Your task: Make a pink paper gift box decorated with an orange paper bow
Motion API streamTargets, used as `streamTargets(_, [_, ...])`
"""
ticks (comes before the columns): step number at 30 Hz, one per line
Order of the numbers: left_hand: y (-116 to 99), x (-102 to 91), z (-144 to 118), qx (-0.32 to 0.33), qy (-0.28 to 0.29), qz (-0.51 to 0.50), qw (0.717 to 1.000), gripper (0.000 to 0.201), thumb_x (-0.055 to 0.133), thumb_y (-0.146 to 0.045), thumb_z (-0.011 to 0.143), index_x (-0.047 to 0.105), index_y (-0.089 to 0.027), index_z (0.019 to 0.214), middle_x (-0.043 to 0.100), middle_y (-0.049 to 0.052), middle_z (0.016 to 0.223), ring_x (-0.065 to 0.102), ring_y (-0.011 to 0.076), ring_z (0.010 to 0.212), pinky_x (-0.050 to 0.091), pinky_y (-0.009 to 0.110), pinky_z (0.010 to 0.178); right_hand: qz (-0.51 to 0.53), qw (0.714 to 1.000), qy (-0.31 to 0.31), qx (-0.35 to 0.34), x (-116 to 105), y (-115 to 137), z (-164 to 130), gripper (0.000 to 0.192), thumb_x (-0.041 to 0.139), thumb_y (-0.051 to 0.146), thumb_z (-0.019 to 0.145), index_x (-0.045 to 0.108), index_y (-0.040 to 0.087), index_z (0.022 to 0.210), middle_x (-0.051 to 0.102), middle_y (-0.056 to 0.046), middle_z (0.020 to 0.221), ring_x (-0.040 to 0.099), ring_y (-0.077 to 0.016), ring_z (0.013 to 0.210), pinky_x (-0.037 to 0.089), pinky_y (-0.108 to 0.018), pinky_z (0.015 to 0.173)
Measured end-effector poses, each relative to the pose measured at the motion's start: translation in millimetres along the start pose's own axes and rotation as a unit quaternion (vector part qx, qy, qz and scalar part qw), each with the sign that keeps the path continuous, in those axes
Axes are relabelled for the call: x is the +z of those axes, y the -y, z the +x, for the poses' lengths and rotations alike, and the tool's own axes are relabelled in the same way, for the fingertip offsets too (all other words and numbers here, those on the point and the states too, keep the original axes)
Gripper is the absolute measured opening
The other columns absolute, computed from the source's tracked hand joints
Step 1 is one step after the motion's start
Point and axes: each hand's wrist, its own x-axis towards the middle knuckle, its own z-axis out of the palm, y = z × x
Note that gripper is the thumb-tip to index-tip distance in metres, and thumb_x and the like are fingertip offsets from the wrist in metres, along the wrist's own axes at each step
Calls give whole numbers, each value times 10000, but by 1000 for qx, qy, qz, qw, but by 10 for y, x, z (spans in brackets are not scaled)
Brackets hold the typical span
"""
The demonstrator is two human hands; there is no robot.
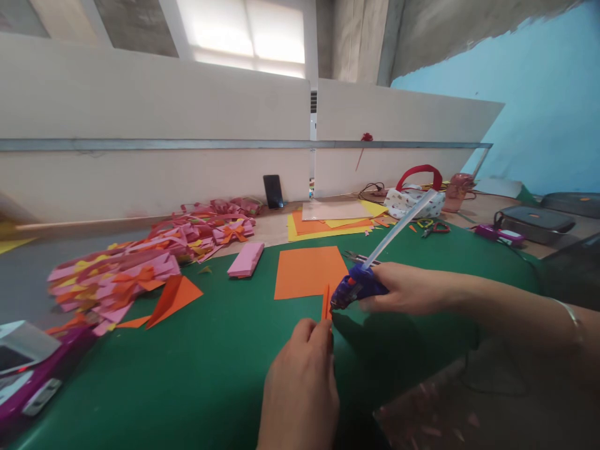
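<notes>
The left hand (300, 387) is closed in a pinch on a small orange paper strip (325, 303), held upright above the near edge of the green tabletop (210, 362). The right hand (407, 289) is wrapped around a purple glue gun (357, 286) (clear glue stick (403, 226) projecting rearward), its nozzle set against the strip. An orange paper sheet (307, 272) is laid just behind, toward the tabletop's middle.

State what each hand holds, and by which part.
The right hand grips a purple glue gun around its body. The left hand pinches a small orange paper strip at its lower end.
</notes>
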Motion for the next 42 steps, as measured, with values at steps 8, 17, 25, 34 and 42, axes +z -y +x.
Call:
streamTargets(8, [1, -17, -3, -14, 8, -16, 1000, 311, 413, -92, 799, 557, -221, 1043, 565, 53, 994, 577, 176, 877, 442, 273, 745, -7, 1000, 18, -2, -8, 0, -3, 354, 520, 464, 779, 612, 152, 918, 560, -18, 721, 459, -134, 609, 387, -236, 547])
streamTargets(17, [15, -19, -2, -13, 10, -14, 1000, 277, 423, -97, 805, 566, -218, 1010, 554, 51, 979, 585, 178, 847, 454, 281, 728, -6, 1000, 10, 3, -67, -60, 133, 371, 517, 474, 775, 608, 148, 925, 577, -23, 739, 485, -143, 642, 389, -231, 556])
streamTargets(25, [-7, -21, 7, -11, 2, -26, 1000, 293, 432, -84, 798, 573, -220, 1016, 562, 47, 968, 590, 177, 855, 449, 277, 736, -18, 1000, 20, 3, -52, 30, 35, 333, 510, 464, 777, 606, 156, 860, 509, 6, 659, 436, -124, 587, 363, -225, 512])
streamTargets(34, [3, -8, 22, -6, -1, -25, 1000, 308, 431, -98, 801, 568, -222, 1048, 567, 49, 971, 586, 167, 845, 443, 263, 725, -20, 999, 49, -1, -12, 109, -61, 338, 516, 500, 765, 581, 169, 764, 489, 13, 622, 422, -115, 550, 350, -230, 494])
streamTargets(42, [67, 12, -88, 9, -16, -21, 1000, 400, 401, -144, 814, 484, -235, 1194, 555, 65, 1030, 577, 163, 834, 448, 258, 719, -37, 999, 30, 17, -101, 43, 68, 313, 505, 491, 765, 525, 180, 740, 470, 23, 624, 423, -117, 561, 327, -222, 463])
